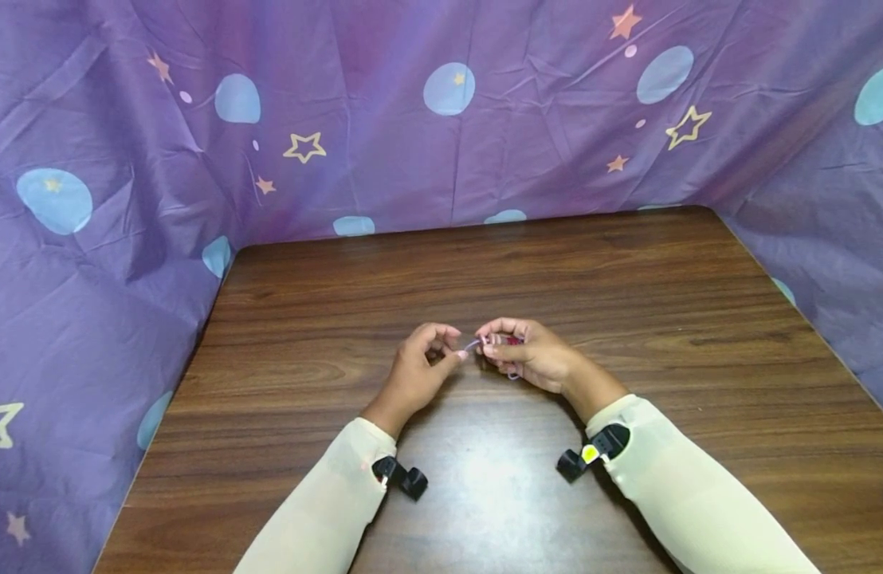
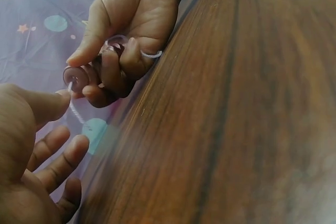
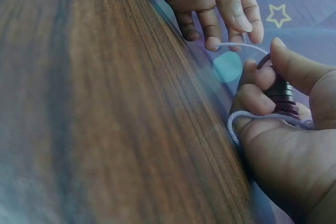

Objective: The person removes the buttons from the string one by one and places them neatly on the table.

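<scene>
My right hand (image 1: 538, 356) holds a short stack of round, dark-red buttons (image 3: 284, 99) in its curled fingers. The front button (image 2: 77, 79), reddish-brown with a raised rim, faces my left hand (image 1: 418, 365) between the right thumb and fingertips. A pale purple string (image 3: 242, 44) comes out of its middle and runs to the left hand, whose thumb and index finger pinch it. That hand's other fingers are loosely spread. More of the string (image 3: 252, 115) loops across the right palm and hangs past its edge. The right fingers partly hide the stack. Both hands are above the table.
The brown wood-grain table (image 1: 305, 303) spreads out beneath the hands. A purple cloth (image 1: 384, 159) with stars and blue spots hangs along its back and sides. Each sleeved wrist wears a small black camera (image 1: 413, 483).
</scene>
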